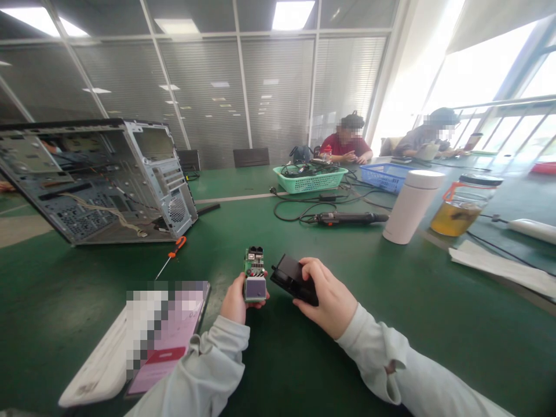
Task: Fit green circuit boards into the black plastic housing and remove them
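Just left of centre, my left hand (236, 300) is closed on a small green circuit board (255, 272), which carries a little grey screen at its near end and connectors at its far end. My right hand (329, 294) grips a black plastic case (295, 278) from its right side, tilted, a short gap away from the board. Both things are held over the green table. What the inside of the case looks like is hidden. To the left of my left hand lie a phone with a pink screen (167, 359) and a white slab-like device (102, 353), both partly blurred out.
An opened computer case (167, 174) stands at the left, with an orange-handled screwdriver (177, 247) beside it. Farther back are a green basket of cables (308, 182), a blue basket (384, 176) and a corded electric screwdriver (351, 218). A white bottle (410, 208) and tea jar (463, 208) stand right. Two people sit beyond.
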Available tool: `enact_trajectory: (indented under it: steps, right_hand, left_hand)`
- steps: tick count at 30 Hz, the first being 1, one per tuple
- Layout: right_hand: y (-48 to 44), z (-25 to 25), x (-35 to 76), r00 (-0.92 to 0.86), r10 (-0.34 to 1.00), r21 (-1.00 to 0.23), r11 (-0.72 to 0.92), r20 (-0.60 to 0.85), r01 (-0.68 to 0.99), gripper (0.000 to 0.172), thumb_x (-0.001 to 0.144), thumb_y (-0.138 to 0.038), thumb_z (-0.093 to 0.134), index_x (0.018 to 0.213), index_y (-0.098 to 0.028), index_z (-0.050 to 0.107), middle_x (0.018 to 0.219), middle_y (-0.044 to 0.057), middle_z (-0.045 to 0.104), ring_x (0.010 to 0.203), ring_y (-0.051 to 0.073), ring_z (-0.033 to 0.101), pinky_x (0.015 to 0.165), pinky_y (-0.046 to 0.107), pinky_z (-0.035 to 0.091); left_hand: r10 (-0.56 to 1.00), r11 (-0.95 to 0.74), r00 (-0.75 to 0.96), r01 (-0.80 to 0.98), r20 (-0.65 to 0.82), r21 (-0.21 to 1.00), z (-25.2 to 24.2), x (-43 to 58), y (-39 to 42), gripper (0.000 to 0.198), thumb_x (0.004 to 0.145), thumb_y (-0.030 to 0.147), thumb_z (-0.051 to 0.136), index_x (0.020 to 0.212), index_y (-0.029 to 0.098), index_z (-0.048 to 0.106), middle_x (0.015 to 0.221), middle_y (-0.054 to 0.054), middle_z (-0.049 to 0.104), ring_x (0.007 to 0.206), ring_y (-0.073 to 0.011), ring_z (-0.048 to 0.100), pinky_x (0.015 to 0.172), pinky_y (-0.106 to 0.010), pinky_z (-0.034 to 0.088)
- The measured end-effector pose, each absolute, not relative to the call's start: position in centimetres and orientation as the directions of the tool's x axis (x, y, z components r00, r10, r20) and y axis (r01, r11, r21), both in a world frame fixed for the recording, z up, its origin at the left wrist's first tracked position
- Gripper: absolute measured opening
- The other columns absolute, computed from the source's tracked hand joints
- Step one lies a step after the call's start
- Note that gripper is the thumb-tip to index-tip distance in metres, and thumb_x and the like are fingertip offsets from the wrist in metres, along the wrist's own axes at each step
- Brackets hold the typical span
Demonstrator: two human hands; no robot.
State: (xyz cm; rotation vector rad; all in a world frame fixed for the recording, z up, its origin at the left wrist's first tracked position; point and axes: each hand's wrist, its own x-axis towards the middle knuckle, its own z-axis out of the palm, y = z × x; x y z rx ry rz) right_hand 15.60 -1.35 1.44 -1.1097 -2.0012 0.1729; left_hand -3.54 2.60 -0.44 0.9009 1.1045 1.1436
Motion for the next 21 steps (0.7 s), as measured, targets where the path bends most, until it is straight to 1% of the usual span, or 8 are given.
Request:
enact_trajectory:
  steps: [4,6,8,9,11,13,16,21]
  right_hand:
    - [-1.7,1.4,15.0,-0.321,0.725,-0.316,0.593,0.609,0.74,0.035,0.06,-0.009,0.051,0.086,-0.017,0.029,0.106,0.009,0.041,0.091,0.023,0.045,0.074,0.03,0.04]
    - [-1.8,1.3,14.8,-0.3,0.742,-0.343,0.577,0.599,0.741,0.034,0.061,-0.01,0.053,0.086,-0.017,0.03,0.103,0.009,0.042,0.087,0.022,0.046,0.072,0.03,0.04]
    - [-1.9,1.1,14.8,-0.234,0.799,-0.483,0.537,0.554,0.692,0.033,0.064,-0.016,0.057,0.086,-0.017,0.032,0.095,0.007,0.044,0.08,0.02,0.046,0.068,0.029,0.041]
    - [-1.9,1.0,14.8,-0.188,0.844,-0.594,0.495,0.502,0.634,0.033,0.066,-0.021,0.059,0.087,-0.017,0.034,0.09,0.005,0.045,0.075,0.019,0.047,0.066,0.028,0.041]
    - [-1.6,0.9,15.0,-0.095,0.956,-0.869,0.293,0.279,0.399,0.037,0.067,-0.031,0.062,0.089,-0.017,0.036,0.08,0.002,0.048,0.067,0.017,0.048,0.06,0.025,0.04]
    - [-1.1,0.9,15.3,-0.072,0.997,-0.994,-0.002,-0.01,0.113,0.043,0.066,-0.037,0.064,0.092,-0.017,0.036,0.074,0.0,0.051,0.06,0.016,0.05,0.052,0.022,0.039]
    - [-0.4,1.5,15.6,-0.094,0.955,-0.953,-0.288,-0.28,-0.094,0.042,0.07,-0.039,0.061,0.096,-0.016,0.036,0.072,0.003,0.053,0.058,0.019,0.055,0.044,0.019,0.039]
    - [-0.8,2.5,17.6,-0.12,0.87,-0.843,-0.493,-0.478,-0.215,0.032,0.086,-0.039,0.043,0.101,-0.01,0.042,0.09,0.014,0.054,0.072,0.021,0.061,0.053,0.023,0.052]
  left_hand:
    - [0.966,0.259,0.064,-0.226,-0.251,0.939,-0.8,-3.7,3.1,0.058,0.077,0.044,0.032,0.1,0.001,0.062,0.044,-0.005,0.059,0.035,-0.0138,0.049,0.037,-0.022,0.032]
    - [0.97,0.244,0.063,-0.228,-0.235,0.943,-0.9,-3.7,3.1,0.058,0.076,0.047,0.034,0.099,0.001,0.062,0.044,-0.004,0.059,0.035,-0.0142,0.05,0.037,-0.022,0.032]
    - [0.979,0.205,0.061,-0.236,-0.196,0.95,-0.9,-3.7,2.8,0.058,0.075,0.049,0.038,0.098,0.002,0.063,0.045,-0.004,0.059,0.037,-0.0142,0.051,0.038,-0.022,0.033]
    - [0.983,0.184,0.061,-0.242,-0.174,0.953,-0.9,-3.7,2.8,0.057,0.075,0.049,0.039,0.097,0.003,0.063,0.046,-0.004,0.06,0.038,-0.014,0.051,0.038,-0.022,0.033]
    - [0.985,0.173,0.065,-0.246,-0.162,0.954,-0.9,-3.7,2.7,0.057,0.076,0.049,0.039,0.097,0.003,0.064,0.046,-0.003,0.06,0.038,-0.0138,0.052,0.039,-0.022,0.034]
    - [0.976,0.216,0.068,-0.24,-0.205,0.946,-1.0,-3.7,2.9,0.058,0.077,0.049,0.036,0.098,0.002,0.063,0.044,-0.004,0.059,0.036,-0.0139,0.051,0.038,-0.022,0.033]
    - [0.963,0.269,0.069,-0.243,-0.26,0.932,-1.2,-3.7,3.3,0.06,0.078,0.048,0.034,0.1,0.001,0.063,0.043,-0.005,0.059,0.034,-0.0139,0.049,0.036,-0.022,0.031]
    - [0.967,0.255,0.083,-0.267,-0.242,0.929,-1.2,-3.8,3.3,0.056,0.08,0.046,0.032,0.099,0.002,0.063,0.044,-0.004,0.059,0.035,-0.0138,0.05,0.037,-0.022,0.032]
